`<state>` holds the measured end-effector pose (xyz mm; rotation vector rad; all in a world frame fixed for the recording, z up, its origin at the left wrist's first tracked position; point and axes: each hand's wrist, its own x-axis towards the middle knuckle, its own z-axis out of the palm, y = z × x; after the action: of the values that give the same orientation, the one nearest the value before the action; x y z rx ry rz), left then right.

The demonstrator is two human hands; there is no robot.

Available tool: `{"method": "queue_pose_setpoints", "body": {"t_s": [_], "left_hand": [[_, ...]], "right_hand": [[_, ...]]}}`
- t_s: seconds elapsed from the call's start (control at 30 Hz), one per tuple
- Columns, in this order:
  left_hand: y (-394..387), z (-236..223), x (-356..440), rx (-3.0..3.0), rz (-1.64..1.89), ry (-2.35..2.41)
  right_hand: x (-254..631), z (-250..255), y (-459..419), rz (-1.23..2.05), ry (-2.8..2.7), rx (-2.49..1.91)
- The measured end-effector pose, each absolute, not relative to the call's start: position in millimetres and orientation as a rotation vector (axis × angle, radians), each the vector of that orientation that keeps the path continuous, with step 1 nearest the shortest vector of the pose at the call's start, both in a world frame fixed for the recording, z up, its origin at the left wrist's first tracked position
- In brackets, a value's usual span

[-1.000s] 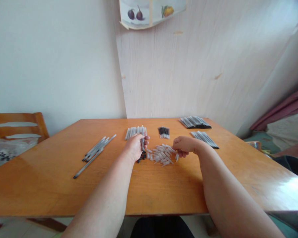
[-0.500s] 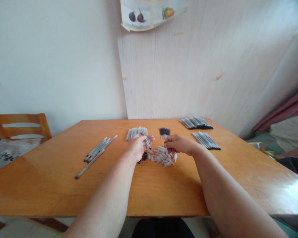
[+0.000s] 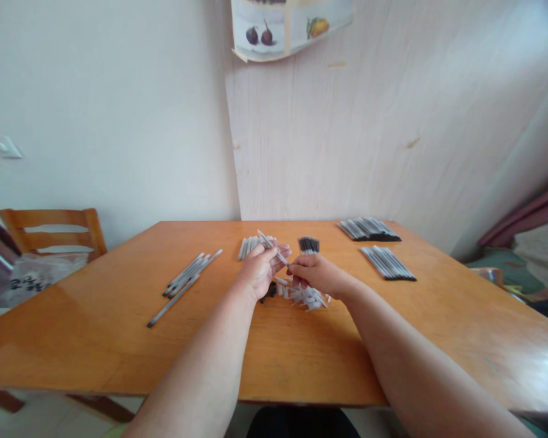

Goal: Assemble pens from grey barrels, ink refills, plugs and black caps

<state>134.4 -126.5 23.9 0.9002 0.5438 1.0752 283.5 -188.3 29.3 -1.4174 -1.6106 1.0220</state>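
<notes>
My left hand point(image 3: 261, 267) is closed around a slim clear pen point(image 3: 274, 248), which slants down to the right across its fingers. At the pen's lower end, my right hand point(image 3: 308, 269) has its fingertips pinched together; whether a small part is between them is hidden. Below my right hand lies a heap of whitish translucent pen caps point(image 3: 307, 298). Small black plugs point(image 3: 268, 293) lie just beside my left wrist. Behind my left hand is a row of whitish tubes point(image 3: 246, 247), and beyond my right hand a bundle of dark-filled thin tubes point(image 3: 309, 244).
Several pens point(image 3: 182, 283) lie loosely on the left of the wooden table point(image 3: 119, 347). Two rows of black-ended pens, a nearer row point(image 3: 388, 263) and a farther row point(image 3: 369, 229), lie at the right. A wooden chair point(image 3: 55, 234) with a plastic bag point(image 3: 41, 277) stands left.
My right hand has moved left from above the cap heap to the lower end of the pen in my left hand. The pen has tilted more sideways. The view has turned slightly left.
</notes>
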Motion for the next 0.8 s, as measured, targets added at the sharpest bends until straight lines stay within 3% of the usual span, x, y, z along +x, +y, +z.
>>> {"method": "queue_pose_setpoints", "body": {"t_s": [0.43,0.8], "left_hand": [[-122.9,21.5,135.9,0.896,1.183,0.670],[-123.3,21.9,135.2,0.912,1.149,0.621]], "right_hand": [[284.8,13.8,-175.8,0.343,-1.761,-1.461],[278.7,18.9,-178.9,0.773,-1.551,-1.394]]}}
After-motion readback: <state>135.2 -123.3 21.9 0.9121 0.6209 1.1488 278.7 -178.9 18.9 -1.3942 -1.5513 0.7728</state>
